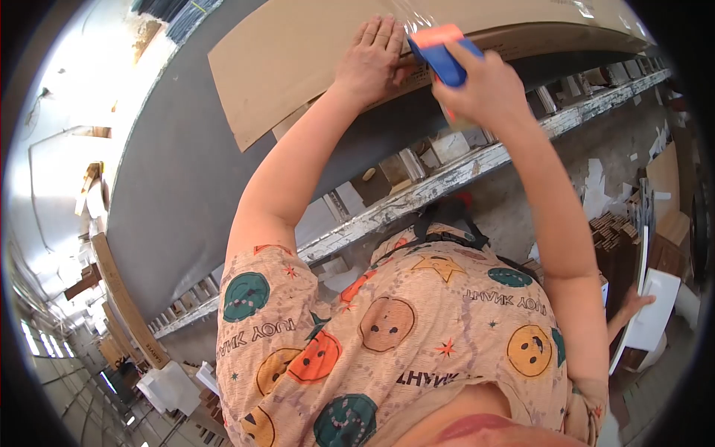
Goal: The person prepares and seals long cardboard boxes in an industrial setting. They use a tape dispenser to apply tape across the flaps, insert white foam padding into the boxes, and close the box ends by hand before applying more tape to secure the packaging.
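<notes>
A large brown cardboard box (283, 59) lies on a dark grey conveyor belt at the far side. On the cardboard's near edge rests my left hand (372, 63), its fingers stretched out flat and its thumb close to the edge. To its right, my right hand (488, 93) is wrapped round a blue and orange tape dispenser (445, 56). The dispenser's head touches or nearly touches the cardboard; I cannot tell which. Shiny clear tape (413, 16) shows just beyond my left fingertips. The right hand is slightly smeared by motion.
The grey belt (182, 175) runs along a chipped white metal rail (372, 216) with rollers below it. At the right, another person's hand (635, 303) holds a white board (655, 309), near stacked brown strips (614, 226). A long cardboard piece (130, 305) stands at the left.
</notes>
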Action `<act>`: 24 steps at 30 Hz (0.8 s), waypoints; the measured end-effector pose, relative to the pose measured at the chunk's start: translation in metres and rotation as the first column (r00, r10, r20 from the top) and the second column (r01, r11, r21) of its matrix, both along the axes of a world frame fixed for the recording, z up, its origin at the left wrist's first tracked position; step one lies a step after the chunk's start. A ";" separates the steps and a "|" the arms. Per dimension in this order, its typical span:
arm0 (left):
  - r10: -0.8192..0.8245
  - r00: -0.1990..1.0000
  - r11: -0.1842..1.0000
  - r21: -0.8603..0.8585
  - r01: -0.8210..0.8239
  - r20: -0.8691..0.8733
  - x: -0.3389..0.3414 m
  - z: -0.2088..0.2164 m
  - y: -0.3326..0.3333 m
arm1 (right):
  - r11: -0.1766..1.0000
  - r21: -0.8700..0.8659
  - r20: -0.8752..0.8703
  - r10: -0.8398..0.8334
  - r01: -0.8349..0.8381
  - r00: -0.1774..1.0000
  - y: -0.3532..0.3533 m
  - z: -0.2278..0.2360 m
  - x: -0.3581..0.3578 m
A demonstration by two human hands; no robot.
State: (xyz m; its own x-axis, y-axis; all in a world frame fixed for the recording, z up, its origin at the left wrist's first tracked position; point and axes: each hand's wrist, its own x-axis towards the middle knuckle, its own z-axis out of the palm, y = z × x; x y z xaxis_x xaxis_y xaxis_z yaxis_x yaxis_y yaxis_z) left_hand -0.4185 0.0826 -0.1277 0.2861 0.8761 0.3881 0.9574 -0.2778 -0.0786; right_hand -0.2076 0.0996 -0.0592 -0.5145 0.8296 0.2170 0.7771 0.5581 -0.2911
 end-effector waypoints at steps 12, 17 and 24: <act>0.038 0.983 0.992 -0.123 -0.016 0.177 0.001 0.013 -0.008 | 0.876 -0.480 0.273 0.098 0.048 0.957 0.031 -0.023 -0.027; 0.097 0.988 0.891 -0.432 -0.138 -0.116 -0.003 0.020 0.033 | 0.783 -0.621 0.408 0.273 0.046 0.872 0.044 -0.034 -0.065; 0.272 0.958 0.775 -0.568 -0.276 -0.094 0.003 0.056 0.039 | 0.643 -0.749 0.277 0.522 -0.159 0.807 0.058 -0.044 -0.062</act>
